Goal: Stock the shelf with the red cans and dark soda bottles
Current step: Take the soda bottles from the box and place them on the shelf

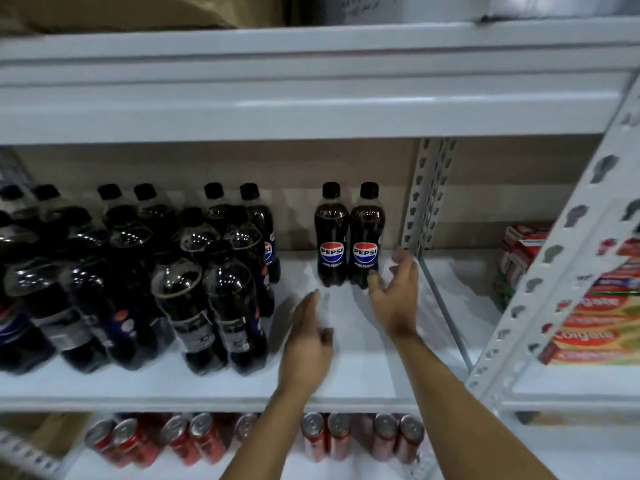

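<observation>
Two dark Pepsi bottles stand upright side by side at the back of the white shelf. My right hand hovers just right of them, fingers spread and holding nothing, close to the right bottle. My left hand is lower and to the left, fingers straight, holding nothing, over bare shelf. Several more dark soda bottles crowd the shelf's left half. Red cans stand in rows on the shelf below.
A perforated white upright bounds the bay at the right rear; another post slants in front. Toothpaste boxes fill the neighbouring bay. A white shelf beam runs overhead with cartons above.
</observation>
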